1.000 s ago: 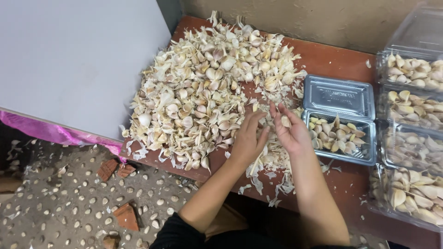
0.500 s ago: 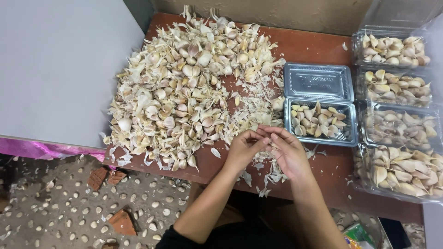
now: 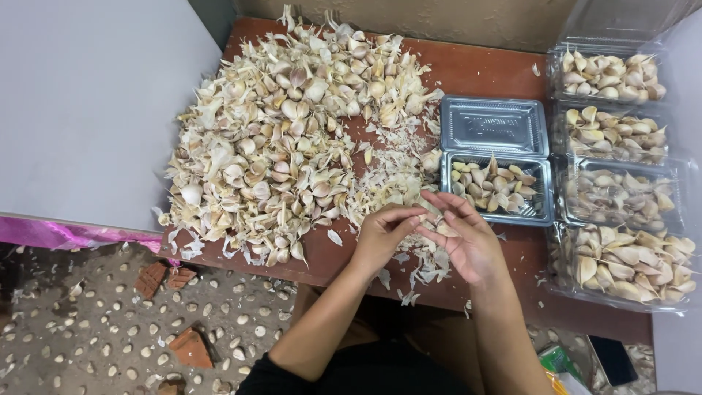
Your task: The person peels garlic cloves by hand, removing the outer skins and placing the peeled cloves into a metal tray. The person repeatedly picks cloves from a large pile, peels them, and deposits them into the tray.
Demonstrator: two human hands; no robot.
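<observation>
A big heap of garlic cloves and papery skins (image 3: pixel 292 139) covers the left half of a brown wooden table (image 3: pixel 482 69). My left hand (image 3: pixel 384 234) and my right hand (image 3: pixel 472 245) meet at the heap's near right edge, fingertips pinched together on a single garlic clove (image 3: pixel 436 220), over loose skins (image 3: pixel 428 267). Just beyond my right hand an open clear plastic box (image 3: pixel 497 189) holds several cloves, its empty lid (image 3: pixel 493 126) folded back.
Several clear boxes filled with cloves (image 3: pixel 621 197) stand in a column along the table's right side. A grey-white surface (image 3: pixel 80 102) with a pink plastic edge (image 3: pixel 66 234) lies at left. Below is a pebbled floor (image 3: pixel 95 329) with brick pieces (image 3: pixel 191 347).
My hands drew back from the heap toward the table's near edge and came together on a clove. The view shifted, with the heap now further left.
</observation>
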